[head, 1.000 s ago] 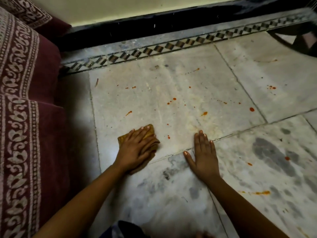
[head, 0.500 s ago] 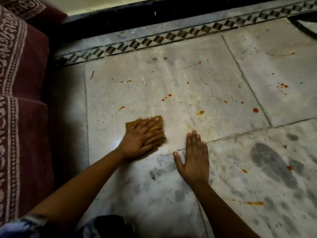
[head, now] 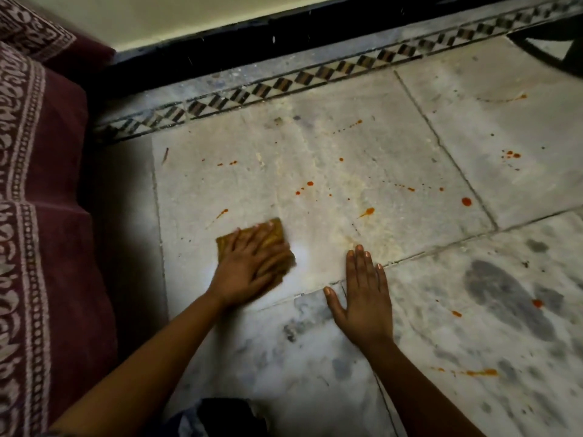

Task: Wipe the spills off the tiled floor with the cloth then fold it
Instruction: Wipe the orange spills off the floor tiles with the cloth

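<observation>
A small yellow-brown cloth (head: pixel 276 230) lies flat on the pale marble tiled floor (head: pixel 331 159). My left hand (head: pixel 249 263) presses down on top of it, fingers spread, covering most of it. My right hand (head: pixel 362 294) rests flat on the floor to the right, palm down, across a tile joint, holding nothing. Orange-red spills dot the tiles: a streak (head: pixel 222 212) just beyond the cloth, drops (head: pixel 304 187) further out, a splash (head: pixel 367 212) ahead of my right hand, a round drop (head: pixel 466 201) to the right and a smear (head: pixel 479 372) at the near right.
A maroon patterned cushion or mattress (head: pixel 34 216) runs along the left edge. A checkered floor border (head: pixel 284 83) and a black skirting (head: pixel 252 36) run along the far wall. A dark curved object (head: pixel 555 48) sits at the top right. Dark fabric (head: pixel 220 417) shows at the bottom.
My left hand has slid the cloth a little away from me and to the left over the tile. My right hand has stayed flat in the same place.
</observation>
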Tool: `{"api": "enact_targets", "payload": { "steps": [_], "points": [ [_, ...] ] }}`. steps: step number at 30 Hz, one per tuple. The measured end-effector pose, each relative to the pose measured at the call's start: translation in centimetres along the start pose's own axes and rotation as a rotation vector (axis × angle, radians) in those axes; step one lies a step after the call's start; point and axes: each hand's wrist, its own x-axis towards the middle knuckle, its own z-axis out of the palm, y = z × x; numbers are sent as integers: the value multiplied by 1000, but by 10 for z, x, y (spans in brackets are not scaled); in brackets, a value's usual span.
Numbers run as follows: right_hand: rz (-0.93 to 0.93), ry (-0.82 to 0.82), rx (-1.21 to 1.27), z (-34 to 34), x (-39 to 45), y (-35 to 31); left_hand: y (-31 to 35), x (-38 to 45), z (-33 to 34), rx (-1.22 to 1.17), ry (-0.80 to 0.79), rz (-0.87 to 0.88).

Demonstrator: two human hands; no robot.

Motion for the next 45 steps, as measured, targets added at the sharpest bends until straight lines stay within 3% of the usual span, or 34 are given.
{"api": "enact_targets", "payload": {
  "steps": [3, 5, 8, 10, 12, 15, 18, 20, 23, 27, 31, 34, 36, 39, 42, 45],
  "points": [
    [0, 6, -12, 1, 0, -1, -20, 38, -15, -45, -33, -249],
    [-35, -9, -14, -2, 2, -1, -12, 72, -19, -45, -56, -312],
    [-144, -25, -36, -7, 13, -5, 15, 81, -14, -26, -99, -159],
    [-166, -17, -27, -12, 26, -14, 21, 50, -6, -27, -93, -12],
    [-179, 0, -11, -11, 42, -24, 5, 10, -1, -58, -48, 9],
    [-170, -11, -8, -1, 51, -27, -41, -22, -9, -65, 31, -188],
    [-138, -7, -25, 7, 50, -23, -71, 3, -23, -91, 74, -461],
    [-138, 2, -23, 6, 48, -22, -69, 31, -26, -81, 77, -543],
    [-146, 4, -27, 4, 48, -23, -47, 43, -20, -67, 1, -416],
    [-140, -12, -15, 2, 49, -24, -31, -29, -9, -59, -48, -129],
    [-133, -21, -10, 1, 49, -24, -75, -60, -18, -57, -33, -339],
    [-134, -25, -9, 1, 49, -24, -97, -9, -31, -43, -35, -571],
    [-136, -27, -13, 2, 49, -23, -91, 32, -33, -30, -52, -625],
    [-138, -34, -21, 2, 48, -22, -58, 58, -25, -17, -91, -472],
    [-140, -29, -28, 2, 49, -23, -35, 25, -16, 15, -74, -261],
    [-143, -39, -24, 3, 49, -23, -53, -14, -18, 14, -65, -247]
  ]
}}
